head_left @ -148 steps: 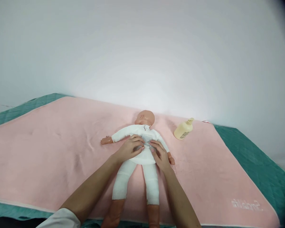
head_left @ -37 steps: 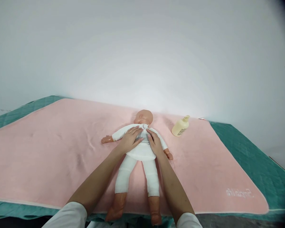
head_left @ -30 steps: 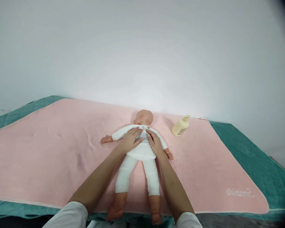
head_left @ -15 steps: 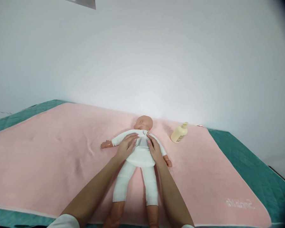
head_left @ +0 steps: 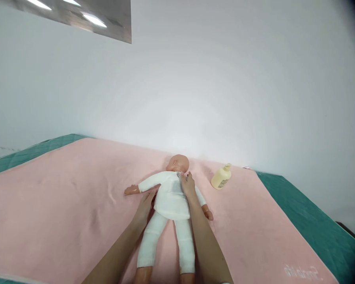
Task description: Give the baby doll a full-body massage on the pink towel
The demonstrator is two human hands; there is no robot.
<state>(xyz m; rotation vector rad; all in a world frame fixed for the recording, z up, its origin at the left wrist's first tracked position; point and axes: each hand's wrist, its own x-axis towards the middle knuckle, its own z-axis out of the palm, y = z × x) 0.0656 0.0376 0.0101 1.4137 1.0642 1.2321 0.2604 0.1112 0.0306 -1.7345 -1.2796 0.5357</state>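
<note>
A baby doll (head_left: 171, 199) in a white top and white trousers lies on a pink blanket, its head turned to the left and its arms spread. My left hand (head_left: 145, 206) is beside the doll's waist at the left, fingers extended and holding nothing. On the upper right of the doll's chest rests my right hand (head_left: 188, 184), its fingers apart with nothing in them. A greyish patch shows on the doll's chest, partly beside my right hand.
A pale yellow pump bottle (head_left: 221, 176) leans on the pink blanket (head_left: 62, 205) right of the doll. Under the blanket, a green quilted cover (head_left: 301, 209) shows at the sides. A white wall (head_left: 225, 79) rises behind, with a shiny panel (head_left: 112, 19) at upper left.
My left hand has moved off the doll's chest, down and left to its side. My right hand stays near the chest. The view has tilted up, showing more of the shiny panel.
</note>
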